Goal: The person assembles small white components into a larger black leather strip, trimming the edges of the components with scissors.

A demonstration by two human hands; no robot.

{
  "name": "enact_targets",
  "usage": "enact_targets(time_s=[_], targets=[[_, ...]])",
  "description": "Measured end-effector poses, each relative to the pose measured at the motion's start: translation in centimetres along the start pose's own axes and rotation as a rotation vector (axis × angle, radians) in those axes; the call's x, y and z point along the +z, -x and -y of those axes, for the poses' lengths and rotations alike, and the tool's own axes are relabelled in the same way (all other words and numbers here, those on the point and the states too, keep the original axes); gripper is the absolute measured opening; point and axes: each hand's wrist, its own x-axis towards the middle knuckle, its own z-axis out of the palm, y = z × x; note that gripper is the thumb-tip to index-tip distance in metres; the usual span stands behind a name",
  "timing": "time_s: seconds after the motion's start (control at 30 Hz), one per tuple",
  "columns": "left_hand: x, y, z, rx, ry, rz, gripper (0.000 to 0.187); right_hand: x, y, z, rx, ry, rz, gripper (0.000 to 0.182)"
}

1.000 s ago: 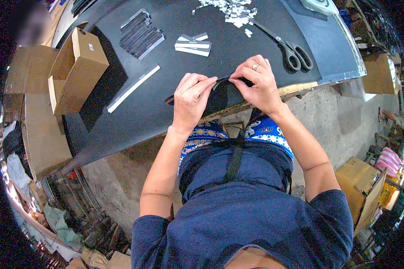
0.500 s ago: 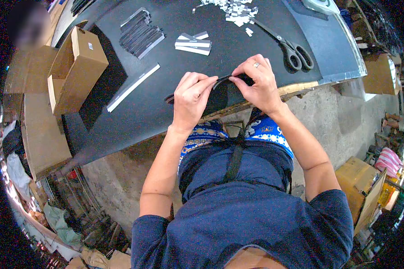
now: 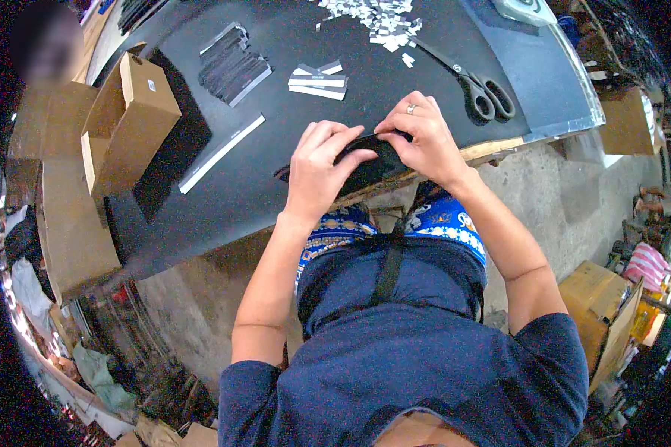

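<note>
A thin black strip (image 3: 356, 143) spans the gap between my hands at the table's near edge; its far end shows left of my left hand (image 3: 322, 165). That hand keeps its fingers along the strip, with the thumb a little apart below. My right hand (image 3: 421, 141), with a ring on one finger, pinches the strip's right end between thumb and fingertips. Beyond them lie several white-and-black label strips (image 3: 318, 82). Black-handled scissors (image 3: 479, 93) rest to the right, and one long white-edged strip (image 3: 222, 153) lies to the left.
A row of black strips (image 3: 235, 67) lies further back, near a heap of small white cut pieces (image 3: 380, 21). An open cardboard box (image 3: 145, 112) stands on the table (image 3: 194, 231) at left. Another person, blurred, is at the upper left. A carton (image 3: 593, 298) sits on the floor at right.
My left thumb has come away from the fingertips, opening a gap. My right hand has shifted slightly left along the strip, closer to the left hand.
</note>
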Motion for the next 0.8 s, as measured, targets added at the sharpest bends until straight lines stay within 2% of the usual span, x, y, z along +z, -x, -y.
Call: enact_targets(time_s=[0.2, 0.33, 0.4, 0.43, 0.5, 0.53, 0.6, 0.63, 0.8], targets=[[0.7, 0.1, 0.5, 0.091, -0.087, 0.003, 0.02, -0.2, -0.1, -0.3, -0.006, -0.015, 0.037, 0.007], [0.4, -0.1, 0.3, 0.01, -0.055, 0.027, 0.014, -0.6, 0.1, -1.0, -0.012, -0.061, 0.076, 0.013], [0.0, -0.6, 0.4, -0.014, -0.028, 0.034, 0.013, -1.0, 0.2, -1.0, 0.074, -0.132, 0.041, 0.018], [-0.4, -0.9, 0.5, -0.137, 0.053, 0.109, 0.014, -1.2, 0.2, -0.8, 0.072, -0.128, 0.038, 0.018], [-1.5, -1.9, 0.7, -0.333, 0.193, 0.271, 0.016, -1.8, 0.0, -0.3, 0.374, -0.487, 0.123, 0.023], [-2.0, -2.4, 0.9, -0.329, 0.192, 0.27, 0.016, -2.1, -0.2, -0.1, 0.371, -0.485, 0.121, 0.023], [-2.7, -3.3, 1.1, -0.444, 0.355, 0.478, 0.018, -2.6, -0.5, 0.0, 0.456, -0.614, 0.189, 0.027], [-2.6, -3.4, 1.4, -0.548, 0.519, 0.521, 0.019, -2.6, -0.5, -0.1, 0.453, -0.612, 0.184, 0.027], [-1.6, -3.9, 1.3, -0.607, 0.677, 0.546, 0.019, -3.1, -0.7, -0.4, 0.527, -0.685, 0.253, 0.034]])
